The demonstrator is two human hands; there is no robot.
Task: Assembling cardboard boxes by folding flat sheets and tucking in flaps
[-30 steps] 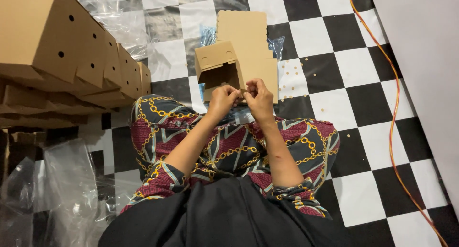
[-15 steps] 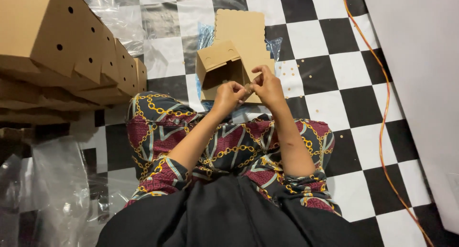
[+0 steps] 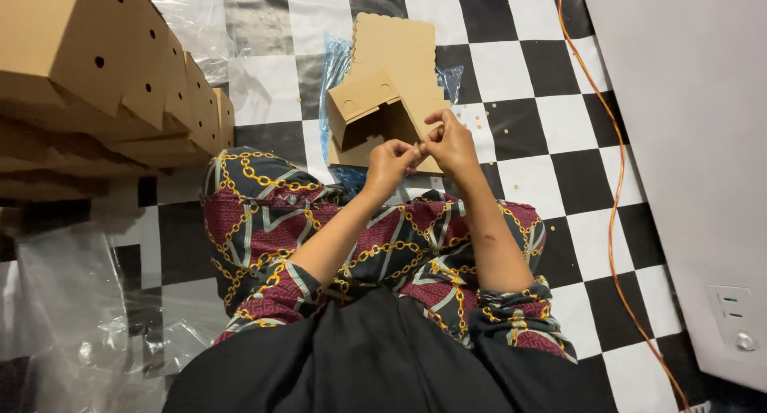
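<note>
A small brown scrap (image 3: 419, 148), too small to tell more than its colour, sits pinched between the fingertips of both hands, in front of the half-folded cardboard box (image 3: 375, 113) that lies on the checkered floor (image 3: 519, 113). Its short visible length seems to run roughly from 9 to 3 o'clock, bridging the two sets of fingertips, so neither hand is nearer: both touch it, one at each end

The left hand (image 3: 389, 165) comes up from 7 o'clock, its fingers curled and pressed together on the scrap. The right hand (image 3: 451, 145) comes in from 5 o'clock, thumb and forefinger pinching, the remaining fingers arched loosely above. The fingertips of the two hands meet just at the scrap

The box lies at 12 o'clock from the hands, just beyond them and partly hidden by them, one flap raised with a small round hole in it and a dark opening facing the person. It rests on a flat sheet of cardboard (image 3: 395, 45) that extends further toward 12 o'clock, with blue plastic wrap (image 3: 334, 69) under its left edge

Below the hands, at 6 o'clock, are knees in patterned trousers (image 3: 272, 213). At 9 to 10 o'clock, well apart, stands a stack of folded boxes (image 3: 96, 69) with punched holes. An orange cable (image 3: 615, 189) runs along the floor at 3 o'clock beside a grey wall (image 3: 687, 141), and clear plastic sheeting (image 3: 72, 309) lies crumpled at 8 o'clock
</note>
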